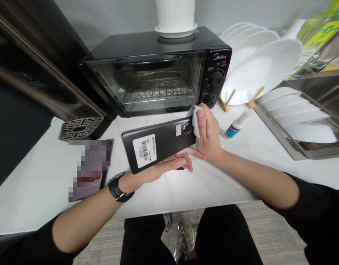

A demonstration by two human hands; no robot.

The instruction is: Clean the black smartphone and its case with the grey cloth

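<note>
Black sleeves lay nearest, well in front of the toaster oven; a dark phone was held tilted before the oven's door, above the counter, its labelled back facing the wearer; the right hand had its fingers clenched round a pale cloth against the phone's camera end; the left hand, a black watch on its wrist, was under the phone's lower edge, fingers extended, though I could not tell whether they gripped it; a flat device with a pixelated screen lay on the counter, front-left of the oven; front-right of the oven stood a spray bottle; white plates leaned in wooden racks right of the oven; a white pot sat on the oven's top.
</note>
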